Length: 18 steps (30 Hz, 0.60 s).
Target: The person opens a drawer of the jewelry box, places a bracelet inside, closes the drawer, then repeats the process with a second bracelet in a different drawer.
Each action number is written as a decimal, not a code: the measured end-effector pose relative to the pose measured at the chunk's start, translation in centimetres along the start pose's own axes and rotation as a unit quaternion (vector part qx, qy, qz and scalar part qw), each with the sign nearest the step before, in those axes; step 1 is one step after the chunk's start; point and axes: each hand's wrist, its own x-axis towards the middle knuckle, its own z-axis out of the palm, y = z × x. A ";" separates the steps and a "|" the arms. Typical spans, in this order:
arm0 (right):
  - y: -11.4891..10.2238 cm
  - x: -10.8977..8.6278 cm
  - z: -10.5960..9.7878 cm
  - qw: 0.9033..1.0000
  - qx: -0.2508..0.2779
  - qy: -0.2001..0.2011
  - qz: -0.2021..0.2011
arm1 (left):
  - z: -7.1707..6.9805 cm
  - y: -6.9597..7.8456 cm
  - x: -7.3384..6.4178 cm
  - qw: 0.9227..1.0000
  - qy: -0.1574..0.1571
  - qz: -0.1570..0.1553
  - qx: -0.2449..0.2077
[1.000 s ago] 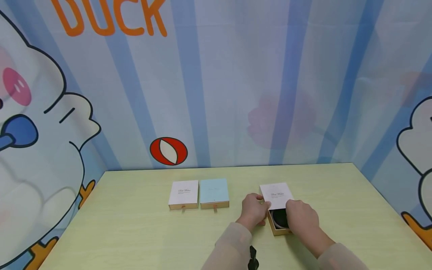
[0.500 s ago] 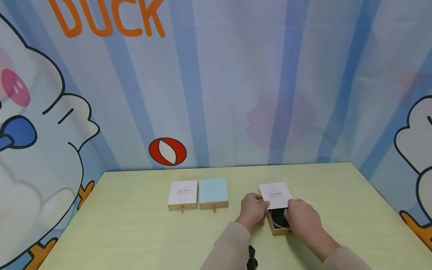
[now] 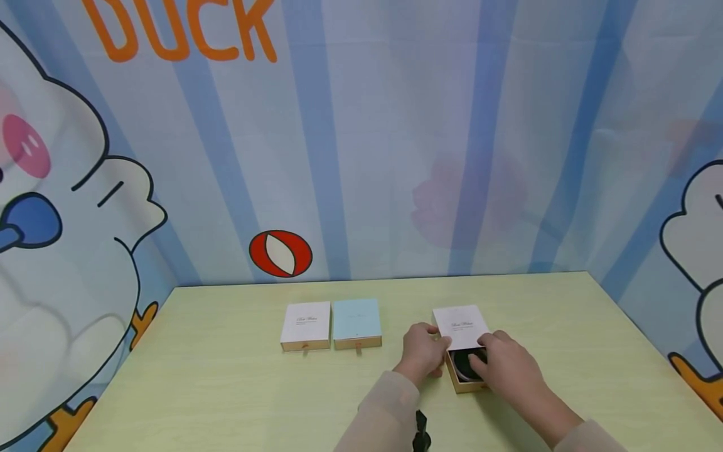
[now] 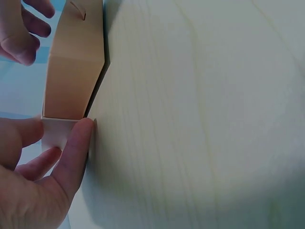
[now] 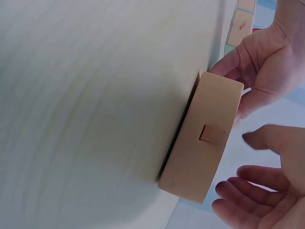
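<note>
A white drawer box (image 3: 462,326) with small dark print stands at the right of the table. Its tan drawer (image 3: 460,388) is pulled partway out toward me, and a dark round item (image 3: 464,365) lies inside, partly hidden. My left hand (image 3: 422,353) grips the left side of the white sleeve, thumb on top; the left wrist view shows its fingers along the sleeve's side (image 4: 59,133). Over the drawer's right part hovers my right hand (image 3: 511,371). Thumb and fingers are parted with nothing between them in the right wrist view, beside the drawer front (image 5: 200,148) with its pull tab.
Two similar boxes stand side by side further left, one white (image 3: 306,323) and one pale blue (image 3: 358,320), both with tan drawers pushed in. A printed curtain (image 3: 384,157) rises behind the table (image 3: 226,376). Something black (image 3: 421,433) shows beside the left sleeve.
My right thumb and fingers have spread apart, and the hand has shifted slightly, showing more of the dark round item. The left hand and the box stay put.
</note>
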 end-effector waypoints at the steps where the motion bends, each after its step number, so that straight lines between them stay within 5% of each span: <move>1: 0.1 0.0 0.0 1.000 0.003 -0.002 0.002 | 0.0 0.0 0.0 1.000 0.001 0.000 0.001; 18: 2.9 -0.6 0.5 0.995 0.084 -0.028 -0.055 | 0.2 -0.2 0.0 1.000 0.007 0.012 0.015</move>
